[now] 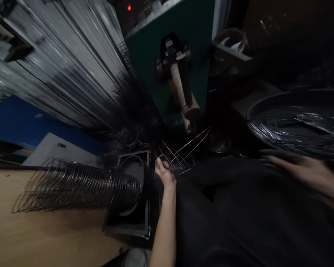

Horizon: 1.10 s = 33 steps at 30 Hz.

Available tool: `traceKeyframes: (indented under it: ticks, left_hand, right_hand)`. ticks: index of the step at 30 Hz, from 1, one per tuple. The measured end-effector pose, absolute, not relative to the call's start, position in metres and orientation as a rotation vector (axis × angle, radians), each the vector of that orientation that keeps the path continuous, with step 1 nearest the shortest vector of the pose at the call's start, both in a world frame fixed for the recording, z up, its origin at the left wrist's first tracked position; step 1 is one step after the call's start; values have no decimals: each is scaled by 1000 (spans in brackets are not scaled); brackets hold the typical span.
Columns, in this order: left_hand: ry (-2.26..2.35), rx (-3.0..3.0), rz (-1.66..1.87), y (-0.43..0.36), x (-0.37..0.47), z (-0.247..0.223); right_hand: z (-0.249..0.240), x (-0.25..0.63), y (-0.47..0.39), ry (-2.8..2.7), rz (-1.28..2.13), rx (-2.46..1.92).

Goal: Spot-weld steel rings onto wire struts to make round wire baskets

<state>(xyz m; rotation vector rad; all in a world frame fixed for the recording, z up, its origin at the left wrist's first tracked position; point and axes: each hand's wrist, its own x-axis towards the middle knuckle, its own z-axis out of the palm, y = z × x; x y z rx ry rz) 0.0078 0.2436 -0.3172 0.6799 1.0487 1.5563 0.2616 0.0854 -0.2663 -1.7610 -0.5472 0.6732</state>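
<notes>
With crossbars already on, a wire frame [176, 155] sits gripped in our left hand [165, 175]; our blurred right hand's [304, 171] hold, and what remains, we cannot tell.

Two hands [164, 173], one wire frame [174, 155], one basin [272, 105], one red light [129, 7]; the rings [100, 187] are too many to count.

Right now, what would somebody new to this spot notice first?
Probably the long row of wire rings stretching across the lower left. Next, likely the thin wire frame held in the left hand, just below centre, and the red light glowing near the top edge, above a green panel.
</notes>
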Motion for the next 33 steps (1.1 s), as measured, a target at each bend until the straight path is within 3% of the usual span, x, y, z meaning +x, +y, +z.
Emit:
traceKeyframes:
  ticks: [4, 10, 33]
  left_hand:
    - [1054, 654, 1539, 242, 9, -316]
    - [1079, 622, 1513, 246, 8, -317]
    - [1136, 703, 1502, 258, 16, -314]
  right_hand:
    - [-253, 217, 137, -291, 1038, -1528]
    - [-251, 189, 184, -324, 1027, -1388]
    - [-247, 184, 197, -147, 1214, -1215]
